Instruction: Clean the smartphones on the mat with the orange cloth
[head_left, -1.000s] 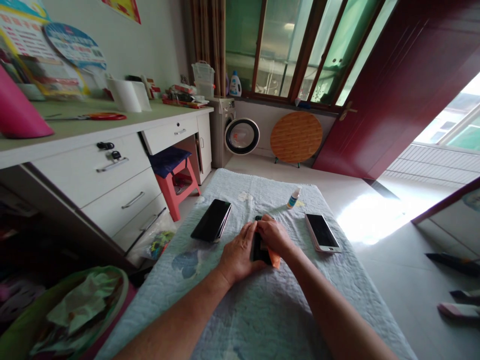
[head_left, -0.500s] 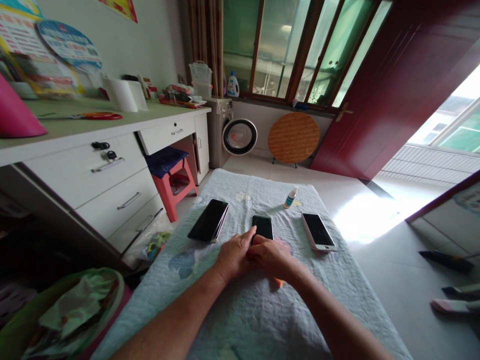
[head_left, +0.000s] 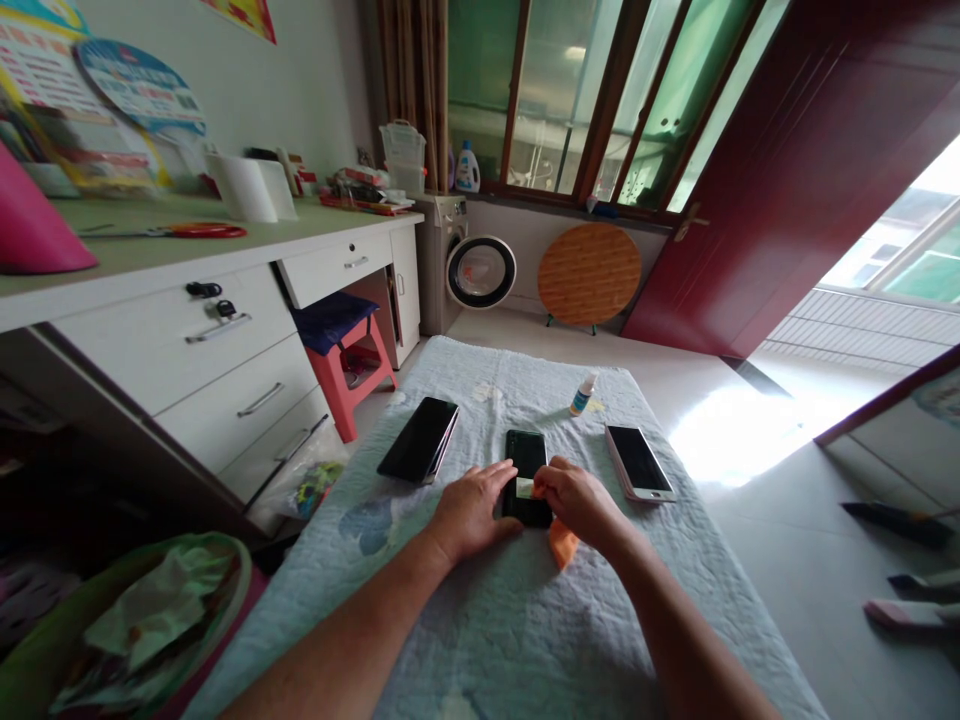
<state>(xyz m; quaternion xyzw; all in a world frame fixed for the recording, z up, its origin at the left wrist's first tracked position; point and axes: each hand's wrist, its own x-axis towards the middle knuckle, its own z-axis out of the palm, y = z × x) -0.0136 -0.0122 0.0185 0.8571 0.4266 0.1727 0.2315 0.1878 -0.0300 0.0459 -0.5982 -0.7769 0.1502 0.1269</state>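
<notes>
A dark smartphone lies on the quilted cloth in front of me, a pale rectangular patch across its middle. My left hand rests against the phone's left edge, fingers stretched forward and thumb spread towards its lower end. Over the right side of the phone, my right hand is closed on an orange cloth, whose loose end hangs down beside the phone. To the left lies a larger black-screened device. A white-framed smartphone is on the right, and a small spray bottle stands behind.
The light blue quilt covers the surface under the phones. A desk with drawers and a red stool stand at left. A bin holds crumpled paper at lower left. Further back are a washing machine and a round wooden tabletop.
My right hand has moved right, from beside my left hand to the phone's right side, bringing the orange cloth with it. More of the phone and its pale patch now shows.
</notes>
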